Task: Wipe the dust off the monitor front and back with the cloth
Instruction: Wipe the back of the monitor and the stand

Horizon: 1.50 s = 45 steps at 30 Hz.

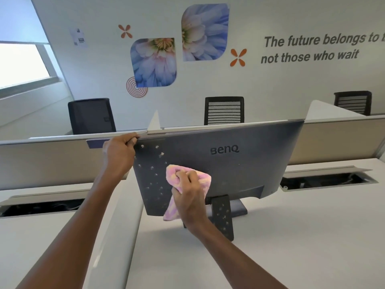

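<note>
The BenQ monitor (218,163) stands on the white desk (291,236) with its dark back turned to me, the logo near its top edge at about one o'clock from my right hand; pale specks of dust dot the left part of the panel and the stand (223,215) below it; my left hand (119,153) grasps the monitor's top left corner, at ten o'clock from the cloth, fingers curled over the upper edge; my right hand (188,197) clutches the pink and yellow cloth (187,180) bunched in its fingers and presses it against the lower middle of the back panel, a loose tail of cloth hanging down toward seven o'clock past the panel's bottom edge; the stand sits at five o'clock from that hand, touching the desk; beige partitions (343,138) run behind the monitor; open cable trays (327,178) lie at three and nine o'clock; beyond, at twelve o'clock, black office chairs (224,110) face a wall with flower decals (154,63) and grey lettering (312,49); a window (20,63) is at ten o'clock.
</note>
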{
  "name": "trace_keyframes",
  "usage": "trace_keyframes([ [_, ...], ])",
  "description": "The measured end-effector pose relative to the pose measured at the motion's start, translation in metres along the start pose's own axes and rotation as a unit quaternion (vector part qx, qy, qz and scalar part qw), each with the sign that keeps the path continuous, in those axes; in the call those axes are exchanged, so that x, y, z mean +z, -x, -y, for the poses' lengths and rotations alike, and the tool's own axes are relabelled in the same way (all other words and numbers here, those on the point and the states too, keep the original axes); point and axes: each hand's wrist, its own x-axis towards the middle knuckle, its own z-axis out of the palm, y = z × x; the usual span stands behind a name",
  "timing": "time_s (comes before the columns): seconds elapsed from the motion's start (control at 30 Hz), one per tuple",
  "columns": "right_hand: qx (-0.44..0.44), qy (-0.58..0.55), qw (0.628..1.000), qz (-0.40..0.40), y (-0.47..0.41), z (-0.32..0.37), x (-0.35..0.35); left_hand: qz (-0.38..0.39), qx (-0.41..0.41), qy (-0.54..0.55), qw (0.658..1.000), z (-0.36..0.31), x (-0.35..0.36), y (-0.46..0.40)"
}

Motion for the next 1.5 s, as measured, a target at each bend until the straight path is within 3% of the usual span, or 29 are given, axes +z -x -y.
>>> trace_keyframes([
  [0.13, -0.028, 0.045, 0.995, 0.085, 0.027, -0.017, 0.019, -0.001, 0.006, -0.003, 1.000, 0.001, -0.003, 0.001],
  [0.3, 0.061, 0.028, 0.997, 0.037, 0.032, -0.035, 0.010, -0.003, 0.014, -0.010, 1.000, -0.004, -0.005, 0.004],
  [0.4, 0.038, 0.021, 0.999, 0.007, 0.017, -0.023, 0.004, -0.004, 0.007, -0.007, 1.000, -0.003, -0.002, 0.003],
  [0.53, -0.029, 0.045, 0.996, 0.074, 0.020, -0.020, 0.014, -0.004, 0.008, -0.008, 1.000, -0.001, -0.002, 0.001],
  [0.63, -0.001, 0.073, 0.991, 0.109, 0.041, -0.044, 0.021, 0.000, 0.007, -0.011, 1.000, 0.000, -0.004, 0.000],
  [0.73, 0.080, 0.051, 0.994, 0.055, 0.042, -0.055, 0.012, 0.003, 0.005, -0.010, 1.000, 0.000, -0.004, 0.000],
  [0.83, 0.065, 0.026, 0.997, 0.014, 0.025, -0.042, 0.004, 0.002, 0.003, -0.010, 1.000, -0.003, -0.001, 0.002],
  [0.97, -0.013, 0.041, 0.995, 0.090, 0.025, -0.028, 0.014, 0.000, 0.013, -0.017, 1.000, 0.001, 0.000, -0.001],
  [1.07, -0.009, 0.076, 0.988, 0.137, 0.046, -0.049, 0.022, 0.004, 0.013, -0.023, 1.000, 0.003, -0.003, -0.001],
  [1.2, 0.071, 0.055, 0.994, 0.056, 0.041, -0.069, 0.003, 0.002, 0.016, -0.023, 1.000, 0.002, -0.003, -0.001],
  [1.3, 0.052, 0.034, 0.998, 0.005, 0.019, -0.058, -0.008, 0.001, 0.019, -0.020, 1.000, 0.000, 0.000, -0.001],
  [1.43, -0.008, 0.024, 0.997, 0.071, 0.024, -0.059, -0.003, 0.000, 0.015, -0.026, 1.000, -0.001, 0.000, 0.000],
  [1.5, 0.006, 0.037, 0.994, 0.104, 0.036, -0.078, -0.002, 0.002, 0.015, -0.027, 1.000, 0.000, -0.002, 0.000],
])
